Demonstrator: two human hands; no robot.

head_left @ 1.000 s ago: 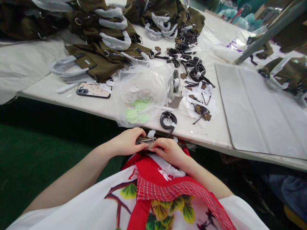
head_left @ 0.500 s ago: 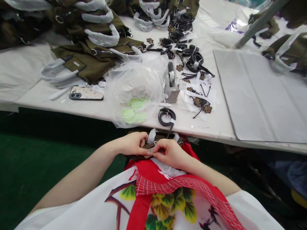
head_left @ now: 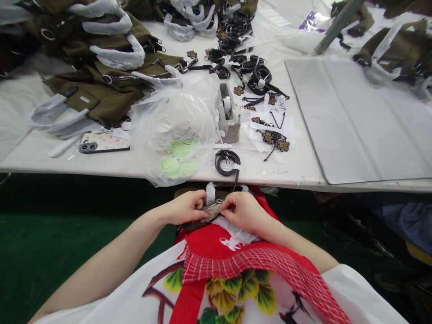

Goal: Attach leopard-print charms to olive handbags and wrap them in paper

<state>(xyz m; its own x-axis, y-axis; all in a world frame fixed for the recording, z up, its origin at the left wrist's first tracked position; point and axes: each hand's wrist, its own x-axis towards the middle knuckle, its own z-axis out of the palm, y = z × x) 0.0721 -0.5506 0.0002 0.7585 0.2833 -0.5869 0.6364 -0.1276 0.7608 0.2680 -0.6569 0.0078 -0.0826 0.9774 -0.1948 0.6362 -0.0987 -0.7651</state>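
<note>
An olive-brown handbag (head_left: 184,192) with a metal zipper and white-wrapped handles rests in my lap, below the table edge. My left hand (head_left: 189,207) pinches the bag's edge on the left of the zipper. On the other side, my right hand (head_left: 241,211) has thumb and forefinger pressed together at the zipper opening, where pale lining shows. What lies between those right fingertips is too small to make out. A coiled black strap (head_left: 227,163) lies at the table's edge just beyond the hands, its end hanging down toward the bag.
Across the white table (head_left: 280,173) are a clear plastic bag (head_left: 175,130) with green paper, a tape dispenser (head_left: 229,112), a phone (head_left: 105,142), flower charms (head_left: 276,139) and more coiled straps (head_left: 259,78). Olive bags (head_left: 97,96) pile up at left; a grey board (head_left: 364,121) lies right.
The hands have drawn slightly apart, the right one shifting right, and more of the zipper and lining shows between them. The camera view has turned a little to the right.
</note>
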